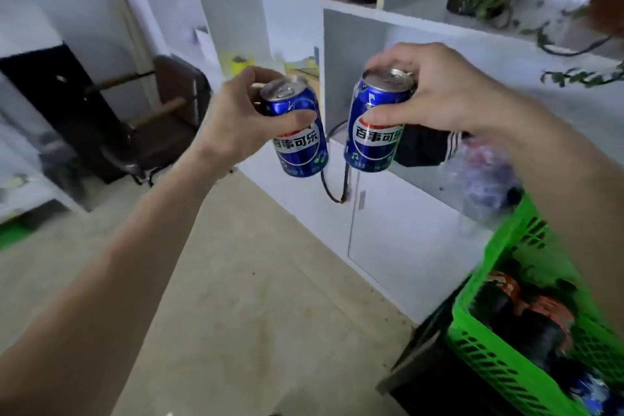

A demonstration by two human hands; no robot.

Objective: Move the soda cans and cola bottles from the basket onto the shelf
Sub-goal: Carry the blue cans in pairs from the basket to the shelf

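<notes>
Transfer step: you carry two blue cans toward the shelf (422,44) at 12 o'clock; next, judged, set each upright in an open compartment. Your left hand (233,121) grips the left can (300,145) near its top, your right hand (449,94) the right can (374,135). The basket (499,365), at 4 o'clock, holds more bottles.
</notes>
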